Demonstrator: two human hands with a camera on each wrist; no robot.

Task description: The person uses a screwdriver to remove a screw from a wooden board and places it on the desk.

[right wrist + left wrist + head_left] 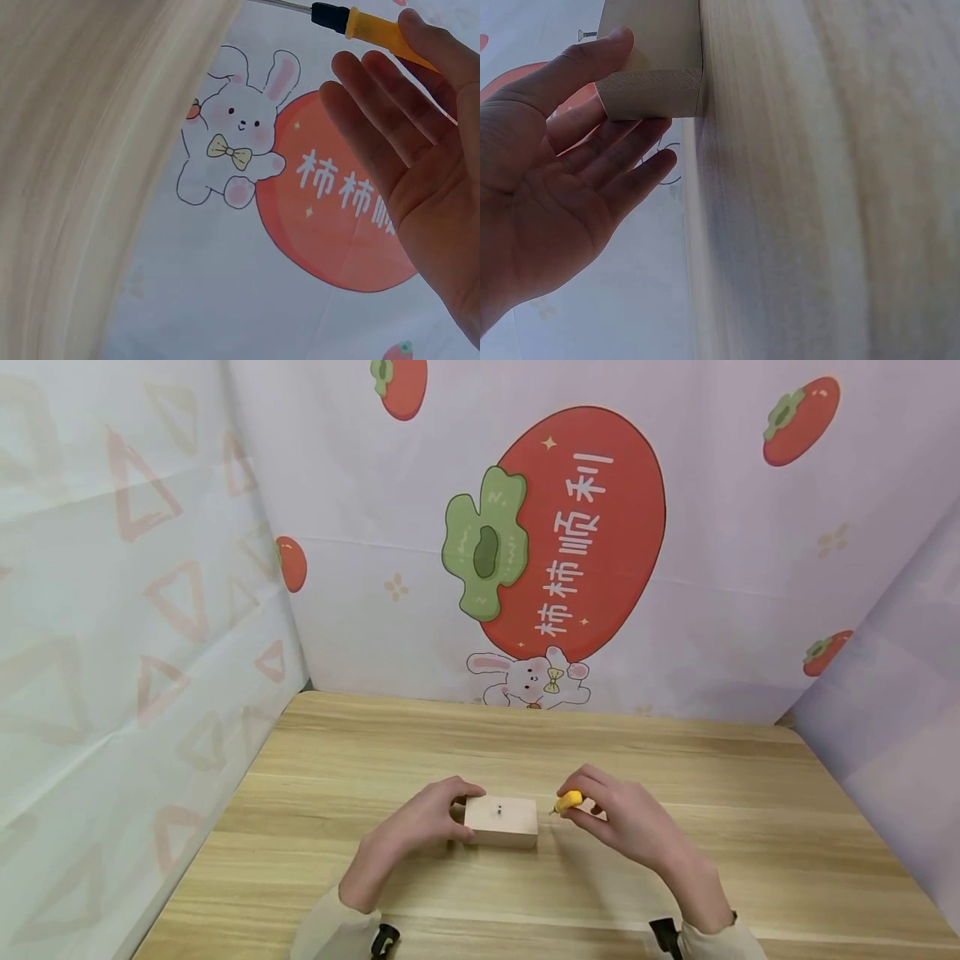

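A pale wooden block (501, 822) lies on the table, with a small screw (499, 809) standing up out of its top. In the left wrist view the screw (587, 35) shows its flared head and a length of shank above the wood. My left hand (431, 814) grips the block's left end, thumb on the near side and fingers on the far side. Just right of the block, my right hand (626, 818) pinches a screwdriver (570, 802) by its yellow handle. Its thin metal shaft points down and left, close to the block's right end.
The wood-grain table (360, 743) reaches back to a printed cloth wall (360, 627) with persimmons and a rabbit. Cloth side walls stand at the left (97, 635) and right (900, 677). Dark straps (385, 941) sit at both cuffs.
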